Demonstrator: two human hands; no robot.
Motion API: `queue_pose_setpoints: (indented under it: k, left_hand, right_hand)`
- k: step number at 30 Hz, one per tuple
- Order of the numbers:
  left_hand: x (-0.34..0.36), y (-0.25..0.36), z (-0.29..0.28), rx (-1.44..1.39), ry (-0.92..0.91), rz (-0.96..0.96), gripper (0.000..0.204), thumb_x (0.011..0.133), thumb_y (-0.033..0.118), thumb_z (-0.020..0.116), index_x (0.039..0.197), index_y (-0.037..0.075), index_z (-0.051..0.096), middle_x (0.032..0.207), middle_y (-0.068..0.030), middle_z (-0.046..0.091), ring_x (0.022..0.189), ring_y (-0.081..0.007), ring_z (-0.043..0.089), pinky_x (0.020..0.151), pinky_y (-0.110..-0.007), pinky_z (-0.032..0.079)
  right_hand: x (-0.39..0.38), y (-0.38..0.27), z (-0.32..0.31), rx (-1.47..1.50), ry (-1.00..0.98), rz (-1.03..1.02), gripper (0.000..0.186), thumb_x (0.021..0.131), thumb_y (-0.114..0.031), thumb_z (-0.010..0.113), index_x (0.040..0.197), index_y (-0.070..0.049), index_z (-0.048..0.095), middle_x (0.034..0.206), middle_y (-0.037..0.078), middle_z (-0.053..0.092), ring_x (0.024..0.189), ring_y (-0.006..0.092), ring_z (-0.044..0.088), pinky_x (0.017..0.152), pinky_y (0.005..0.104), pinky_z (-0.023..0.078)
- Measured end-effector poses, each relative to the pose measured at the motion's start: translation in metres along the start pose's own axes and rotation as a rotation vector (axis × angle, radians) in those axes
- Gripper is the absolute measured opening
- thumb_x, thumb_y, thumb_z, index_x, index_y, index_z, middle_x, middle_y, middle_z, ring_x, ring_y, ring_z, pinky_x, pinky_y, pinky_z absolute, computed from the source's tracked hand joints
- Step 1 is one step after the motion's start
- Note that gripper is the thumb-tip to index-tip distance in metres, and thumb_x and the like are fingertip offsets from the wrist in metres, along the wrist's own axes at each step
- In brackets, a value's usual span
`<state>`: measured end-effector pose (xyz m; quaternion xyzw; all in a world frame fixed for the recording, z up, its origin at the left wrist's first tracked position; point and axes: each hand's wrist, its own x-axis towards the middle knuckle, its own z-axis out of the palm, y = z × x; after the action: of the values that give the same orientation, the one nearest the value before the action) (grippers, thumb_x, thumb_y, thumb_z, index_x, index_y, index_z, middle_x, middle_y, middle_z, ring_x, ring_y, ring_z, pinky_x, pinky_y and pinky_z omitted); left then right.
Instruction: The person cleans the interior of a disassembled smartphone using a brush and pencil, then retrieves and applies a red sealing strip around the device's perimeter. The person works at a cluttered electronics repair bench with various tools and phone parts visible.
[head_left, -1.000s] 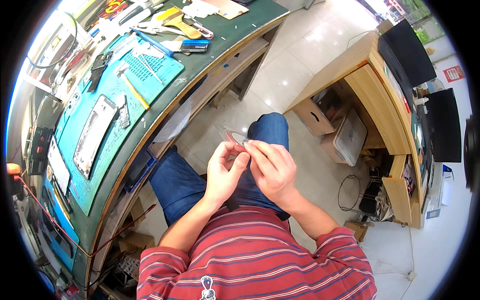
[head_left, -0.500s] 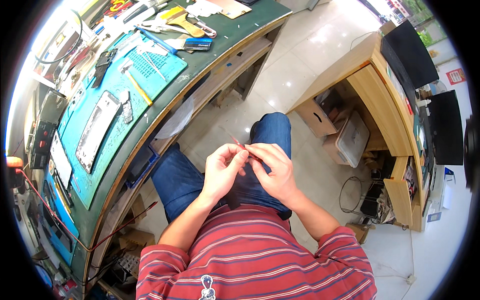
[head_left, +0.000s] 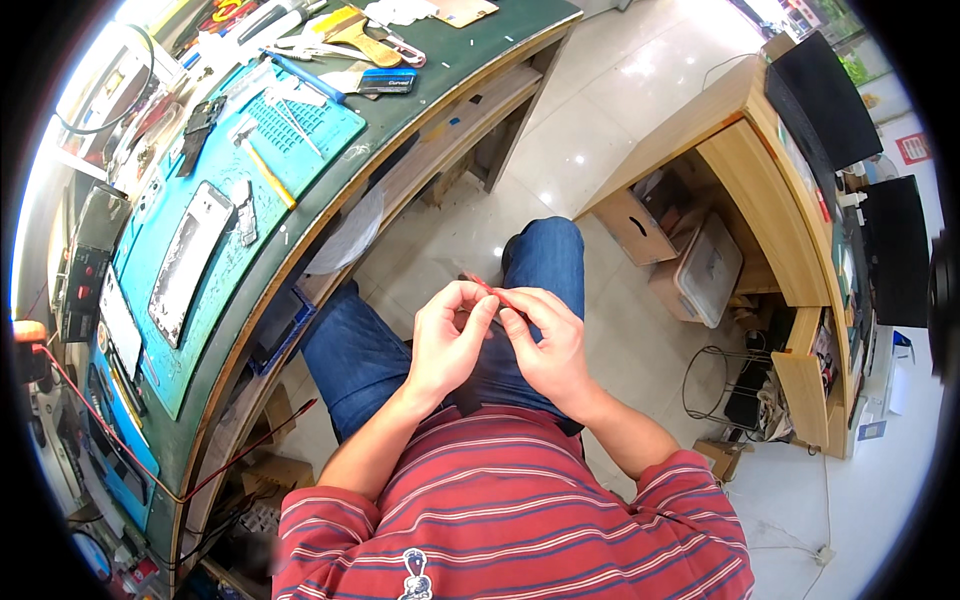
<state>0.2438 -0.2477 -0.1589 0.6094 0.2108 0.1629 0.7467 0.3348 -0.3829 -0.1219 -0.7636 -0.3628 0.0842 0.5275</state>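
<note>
The thin red item (head_left: 487,287) lies between the two hands, above the person's lap, and is mostly covered by fingers; what it is cannot be told. The left hand (head_left: 446,340) pinches its left part between thumb and curled fingers, and the right hand (head_left: 550,345) grips its right part, the other fingers folded out of sight. Something pale and see-through past its far end is too faint to make out. On the left, the fisheye rim cuts off the near end of the green bench (head_left: 470,62); a phone frame (head_left: 190,265) lies on its blue mat (head_left: 335,125). A dark object (head_left: 943,305) at the right rim is also cut off. A second ago the item showed a rounded grey face; now only a narrow red strip shows, and both hands remain close together.
</note>
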Motion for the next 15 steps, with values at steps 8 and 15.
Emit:
queue_pose_setpoints:
  k: [8,15]
  left_hand:
    - [-0.0002,-0.0023,0.0047,-0.049,0.020,0.015,0.015,0.109,0.014,0.066,0.112,-0.001,0.066,0.101,-0.0023,0.070,0.086,-0.0082,0.067,0.074,-0.025,0.060]
    - [0.0040,0.0026,-0.0015,-0.094,0.048,-0.095,0.023,0.108,0.020,0.068,0.112,-0.002,0.068,0.097,-0.0061,0.070,0.083,-0.0097,0.068,0.059,-0.025,0.060]
  right_hand:
    - [0.0060,0.0052,0.0014,-0.096,-0.002,-0.126,0.023,0.092,-0.002,0.075,0.115,0.001,0.075,0.107,0.014,0.076,0.092,0.0305,0.072,0.079,0.0384,0.059]
    - [0.0100,0.0068,0.0002,-0.494,0.055,-0.421,0.034,0.083,-0.001,0.077,0.117,-0.002,0.077,0.108,0.008,0.075,0.092,0.0251,0.073,0.078,0.0363,0.058]
